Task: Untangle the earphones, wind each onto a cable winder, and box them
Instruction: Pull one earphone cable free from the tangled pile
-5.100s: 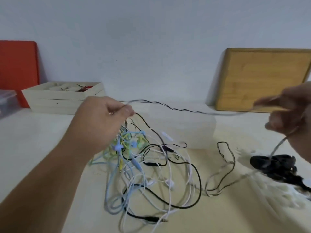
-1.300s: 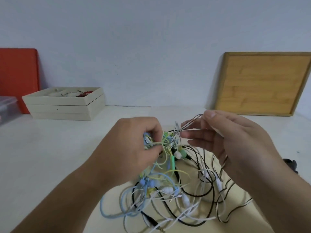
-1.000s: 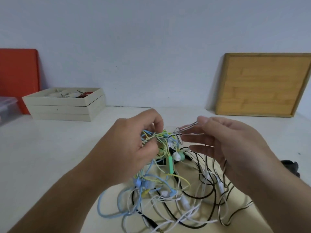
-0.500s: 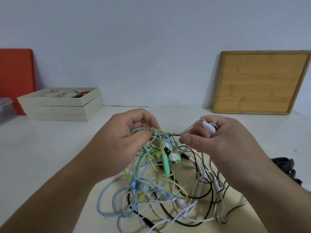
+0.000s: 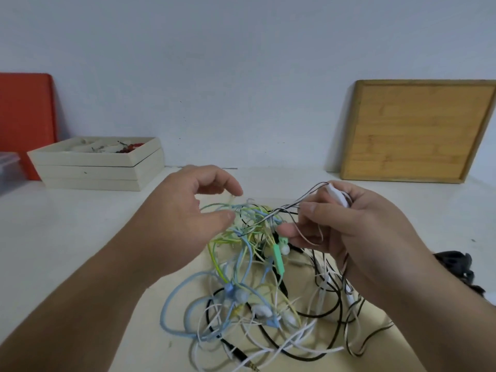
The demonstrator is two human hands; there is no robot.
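Observation:
A tangle of earphones (image 5: 249,267) with light blue, green-yellow, white and black cables lies on the table in front of me, its top lifted. My left hand (image 5: 185,221) hovers at the upper left of the tangle, thumb and fingers curved and apart, a light blue cable running between them. My right hand (image 5: 349,229) grips a thin black-and-white earphone cable (image 5: 292,206) and its white inline piece (image 5: 338,197), drawn up out of the tangle. Black cable winders (image 5: 456,267) lie at the right, partly behind my right arm.
A cream wooden box (image 5: 94,167) with small items stands at the back left, beside a red board (image 5: 25,116) and a clear container (image 5: 6,167). A wooden board (image 5: 413,130) leans on the wall at the back right. A beige mat (image 5: 185,342) lies under the tangle.
My left hand has loosened from gripping the top of the tangle, its fingers now spread. My right hand has closed round the black-and-white cable's white piece and stayed to the right.

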